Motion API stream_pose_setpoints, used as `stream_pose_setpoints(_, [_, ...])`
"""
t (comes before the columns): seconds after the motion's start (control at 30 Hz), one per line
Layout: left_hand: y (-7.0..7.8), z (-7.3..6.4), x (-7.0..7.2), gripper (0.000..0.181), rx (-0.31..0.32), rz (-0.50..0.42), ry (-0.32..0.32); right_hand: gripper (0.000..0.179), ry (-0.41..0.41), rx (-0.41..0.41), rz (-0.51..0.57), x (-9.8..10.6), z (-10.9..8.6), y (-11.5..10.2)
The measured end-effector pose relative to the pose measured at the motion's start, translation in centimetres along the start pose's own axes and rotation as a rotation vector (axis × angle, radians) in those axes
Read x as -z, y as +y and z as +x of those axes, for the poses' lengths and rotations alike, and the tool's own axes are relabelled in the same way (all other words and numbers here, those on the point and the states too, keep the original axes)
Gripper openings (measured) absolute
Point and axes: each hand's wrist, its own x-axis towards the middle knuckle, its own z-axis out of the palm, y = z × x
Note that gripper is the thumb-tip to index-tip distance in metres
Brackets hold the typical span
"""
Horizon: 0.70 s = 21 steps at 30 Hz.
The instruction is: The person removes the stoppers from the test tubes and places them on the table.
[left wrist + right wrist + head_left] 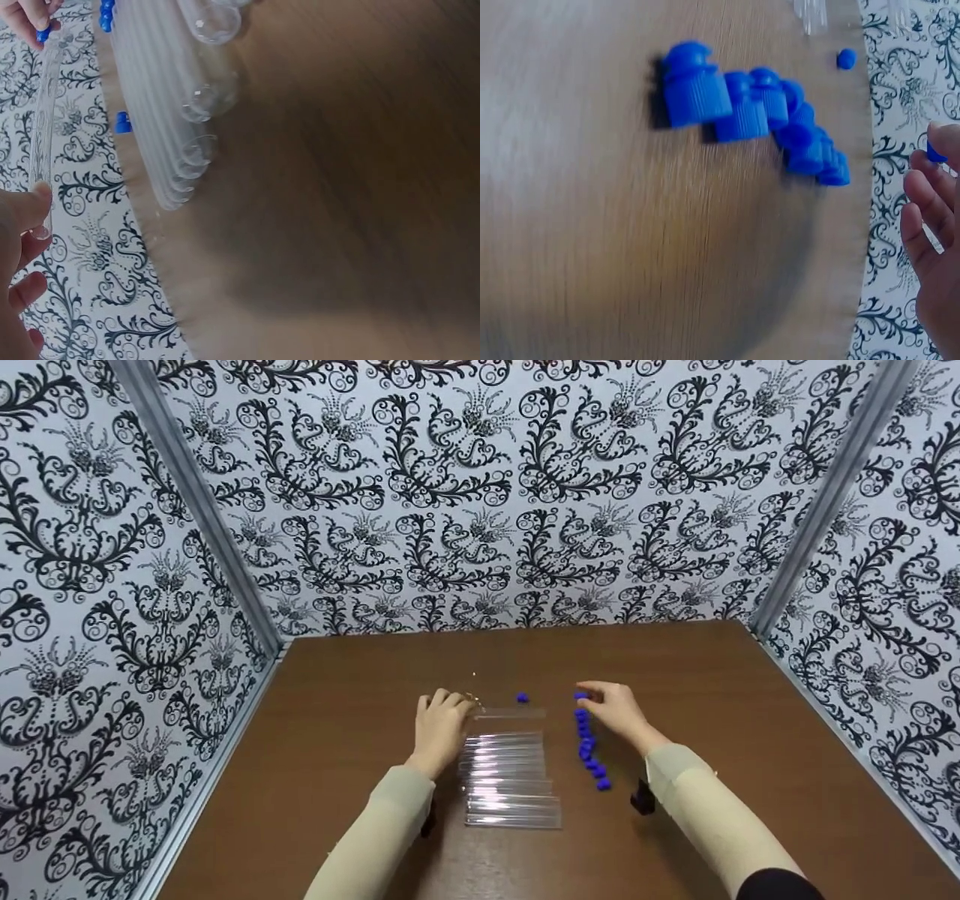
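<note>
My left hand (441, 727) grips a clear test tube (514, 712) near its rounded end, thumb on top in the left wrist view. The tube lies sideways, its other end toward my right hand (616, 709). Between thumb and finger, the right hand pinches a small blue ribbed cap (934, 154). The head view has a gap between cap and tube end; in the left wrist view they overlap. Below the hands, several clear test tubes (506, 757) lie side by side, rounded ends to the left. A row of blue caps (585, 746) runs beside them.
One loose blue cap (522, 698) sits just beyond the held tube. The brown table (337, 675) ends at patterned walls (465, 510) on the far side and both flanks. A small black object (643, 797) shows under the right forearm.
</note>
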Motion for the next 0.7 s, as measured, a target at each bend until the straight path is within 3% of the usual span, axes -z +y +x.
stream_pose_setpoints(0.17, [-0.1, -0.6, -0.7, 0.013, 0.056, -0.010, -0.070, 0.026, -0.054, -0.086, -0.031, -0.4, 0.0, 1.1])
stream_pose_setpoints(0.53, [-0.7, -1.2, -1.9, 0.015, 0.098, -0.025, -0.099, 0.029, -0.109, -0.256, -0.058, -0.9, 0.8, 2.2])
stream_pose_setpoints(0.7, [-0.9, -1.6, -2.3, 0.015, 0.113, -0.037, -0.102, 0.029, -0.123, -0.275, -0.068, -1.4, 1.3, 2.2])
